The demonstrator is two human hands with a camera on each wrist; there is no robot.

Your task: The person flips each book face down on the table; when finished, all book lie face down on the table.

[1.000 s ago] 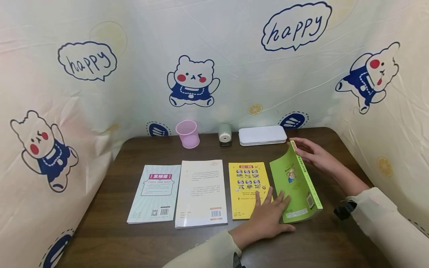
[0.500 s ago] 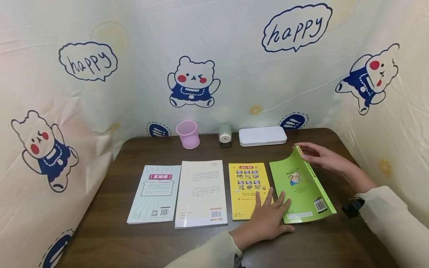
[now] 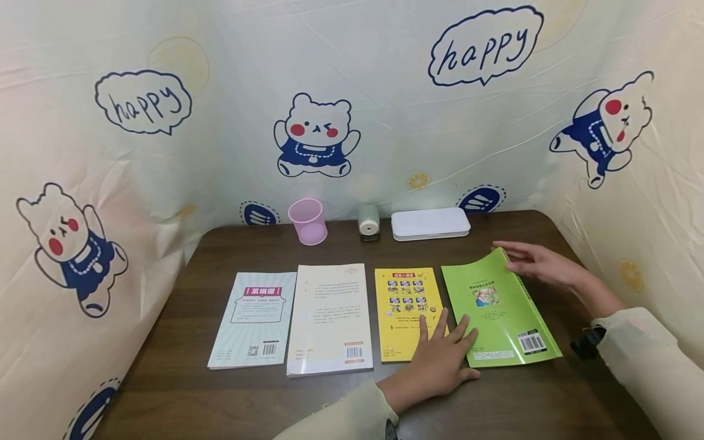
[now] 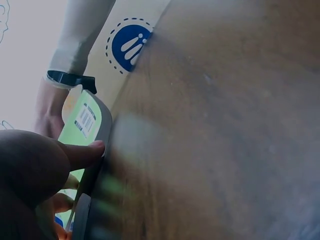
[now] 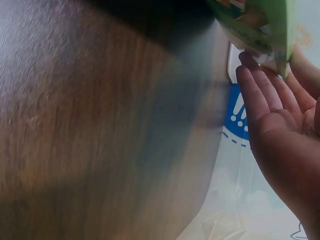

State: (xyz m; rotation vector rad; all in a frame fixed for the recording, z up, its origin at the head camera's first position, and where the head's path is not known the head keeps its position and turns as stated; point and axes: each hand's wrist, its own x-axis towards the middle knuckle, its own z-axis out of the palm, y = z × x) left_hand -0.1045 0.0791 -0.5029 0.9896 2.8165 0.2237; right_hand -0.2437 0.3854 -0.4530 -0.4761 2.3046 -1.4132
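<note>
In the head view a green book (image 3: 508,324) lies at the right end of a row of books, its far right corner raised a little. My right hand (image 3: 547,267) holds that corner; the right wrist view has the thumb at the green cover (image 5: 265,27) and the fingers under it. Spread wide, my left hand (image 3: 434,363) rests across the lower right of a yellow book (image 3: 401,330) and the near left edge of the green one. In the left wrist view, the left thumb (image 4: 85,155) lies at the green book's near edge.
Left of the yellow book lie a cream book (image 3: 330,318) and a pale blue book (image 3: 255,324). Along the back of the brown table (image 3: 220,250) stand a pink cup (image 3: 309,223), a green pencil sharpener (image 3: 369,221) and a white case (image 3: 431,224). A printed cloth surrounds the table.
The green book's right side has come down towards the table, its cover turning to face up. My right hand has moved right and down with it. The left hand has stayed in place.
</note>
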